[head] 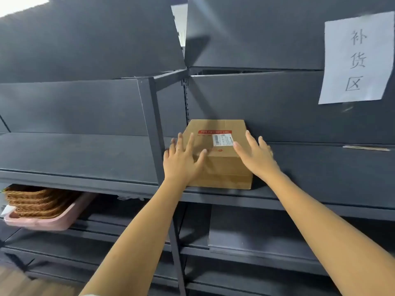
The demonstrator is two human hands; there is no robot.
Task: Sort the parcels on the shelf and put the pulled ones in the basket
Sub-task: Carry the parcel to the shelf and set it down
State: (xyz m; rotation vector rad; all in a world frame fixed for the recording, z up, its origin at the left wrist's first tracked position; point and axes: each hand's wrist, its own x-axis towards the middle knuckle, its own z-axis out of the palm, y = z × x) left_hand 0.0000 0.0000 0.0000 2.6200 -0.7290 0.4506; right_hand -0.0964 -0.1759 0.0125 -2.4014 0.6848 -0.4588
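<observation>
Parcel (223, 169) btwn L grip (181, 161) & R grip (256, 155), both touching.

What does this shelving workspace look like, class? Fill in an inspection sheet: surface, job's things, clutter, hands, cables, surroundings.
Surface: dark grey metal shelf.
Job's things: one cardboard parcel with a white label on top; wicker baskets stacked in a pink tray, one shelf lower at left.
Clutter: a pale strip at the shelf's right.
Hands: left hand flat on the parcel's left front corner, right hand against its right edge; fingers straight on both.
Cables: nothing seen.
Surroundings: paper sign with handwritten characters, upper right; wooden floor, lower left.
</observation>
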